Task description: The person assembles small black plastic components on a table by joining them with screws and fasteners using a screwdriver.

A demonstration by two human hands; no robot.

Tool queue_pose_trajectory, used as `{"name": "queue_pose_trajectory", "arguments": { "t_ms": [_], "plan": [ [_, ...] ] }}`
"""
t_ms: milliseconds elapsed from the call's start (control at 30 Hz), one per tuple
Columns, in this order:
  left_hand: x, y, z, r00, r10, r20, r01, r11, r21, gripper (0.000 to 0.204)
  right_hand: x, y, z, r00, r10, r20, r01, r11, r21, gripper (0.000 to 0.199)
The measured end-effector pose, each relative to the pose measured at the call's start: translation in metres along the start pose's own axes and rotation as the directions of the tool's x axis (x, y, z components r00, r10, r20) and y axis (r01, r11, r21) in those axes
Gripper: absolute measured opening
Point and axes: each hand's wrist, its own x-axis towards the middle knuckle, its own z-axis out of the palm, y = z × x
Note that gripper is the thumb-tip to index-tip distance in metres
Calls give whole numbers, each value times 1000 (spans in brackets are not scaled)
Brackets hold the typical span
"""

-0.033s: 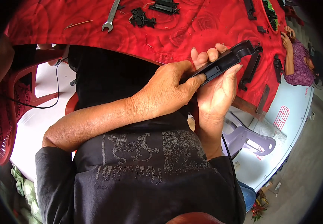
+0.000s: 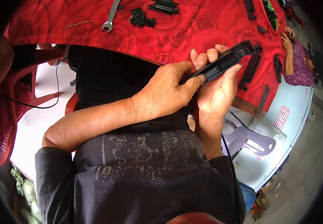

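Note:
A long black plastic part (image 2: 229,59) with a curved end is held above my lap, at the near edge of the table with the red rose-patterned cloth (image 2: 191,26). My right hand (image 2: 218,91) cradles it from below, fingers wrapped around its far side. My left hand (image 2: 165,93) reaches across my body and pinches the part's lower end with thumb and fingers. A similar black part (image 2: 252,69) lies on the cloth just beyond my right hand.
On the cloth lie a steel wrench (image 2: 111,15), a pile of small black pieces (image 2: 141,18) and more black parts (image 2: 165,5). Another person (image 2: 299,63) sits at the right. A red plastic chair (image 2: 4,112) stands left, a lilac chair (image 2: 251,139) lower right.

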Motion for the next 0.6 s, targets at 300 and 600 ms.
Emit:
{"name": "queue_pose_trajectory", "arguments": {
  "t_ms": [300,600],
  "plan": [
    [-6,4,-4,997,-6,77,15,994,-112,28,-2,-2,3,1000,7,19,-7,999,-38,56],
    [-5,-3,-4,998,38,59,-36,999,-35,35,-6,1,9,999,10,47,-2,988,-157,56]
  ]
}}
